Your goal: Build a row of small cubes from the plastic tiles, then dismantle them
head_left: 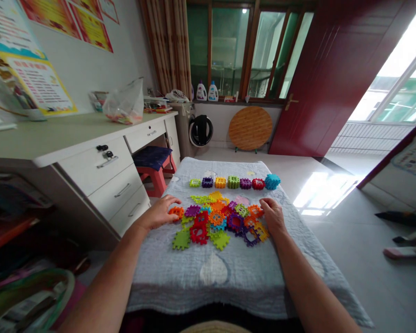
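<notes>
- The left hand (160, 212) is at the pile's left end, thumb and fingers parted beside an orange piece (176, 212); I cannot tell whether it grips it.
- The right hand (273, 214) is at the pile's right end, fingers curled; whether it holds anything, I cannot tell.
- The pile of toy pieces (198, 235) lies between the hands on a blue-grey cloth (166, 273).
- Beyond it, seven toy blocks (233, 182) form a row, the blue one rightmost.

Pieces (217, 206) are smooth plastic — cover (175, 280), matt cloth.
</notes>
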`<control>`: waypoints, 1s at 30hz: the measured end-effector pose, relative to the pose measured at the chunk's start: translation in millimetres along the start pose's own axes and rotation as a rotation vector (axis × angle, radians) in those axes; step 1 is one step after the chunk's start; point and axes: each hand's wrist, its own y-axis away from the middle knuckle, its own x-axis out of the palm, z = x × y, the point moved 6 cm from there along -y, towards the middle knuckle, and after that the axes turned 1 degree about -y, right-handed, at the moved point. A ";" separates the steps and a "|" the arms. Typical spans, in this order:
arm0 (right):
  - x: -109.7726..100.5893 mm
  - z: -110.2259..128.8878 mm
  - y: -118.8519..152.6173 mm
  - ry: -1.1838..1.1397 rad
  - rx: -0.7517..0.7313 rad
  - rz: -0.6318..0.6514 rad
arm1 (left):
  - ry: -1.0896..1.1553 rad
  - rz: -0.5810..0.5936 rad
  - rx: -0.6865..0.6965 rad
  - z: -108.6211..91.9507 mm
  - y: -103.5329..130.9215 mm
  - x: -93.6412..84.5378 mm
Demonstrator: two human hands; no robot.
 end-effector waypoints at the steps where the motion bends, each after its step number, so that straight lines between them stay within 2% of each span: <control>1: 0.3 -0.6 -0.3 -0.003 -0.001 0.003 | -0.029 0.018 -0.013 0.9 -1.0 -0.4; 5: 1.1 -2.5 -0.4 -0.035 0.007 0.006 | -0.124 0.115 -0.034 5.3 -8.4 9.6; 8: 1.7 -2.4 -0.2 -0.045 -0.002 0.004 | -0.116 0.156 0.006 6.4 -12.1 17.6; 13: 2.5 -2.8 -0.1 -0.038 -0.003 0.008 | -0.021 0.063 0.021 8.6 -19.2 7.3; 17: 2.1 -1.9 0.1 -0.034 -0.013 0.004 | -0.006 -0.029 0.021 10.1 -41.0 -3.1; 19: 2.0 -2.3 0.1 -0.038 -0.011 0.006 | -0.052 -0.053 0.010 11.1 -54.5 -2.8; 22: 1.9 -4.5 -0.5 -0.040 -0.004 0.012 | -0.080 -0.029 -0.005 12.2 -64.9 3.9; 24: 1.7 -5.9 -1.1 -0.037 -0.004 0.015 | -0.078 -0.040 -0.012 13.3 -59.5 5.1; 27: 2.3 -6.3 -1.3 -0.019 -0.005 0.028 | -0.061 -0.088 0.014 14.2 -34.9 1.3; 30: 3.6 -3.2 -0.1 0.015 -0.020 0.037 | -0.041 0.008 0.088 12.8 -5.7 4.6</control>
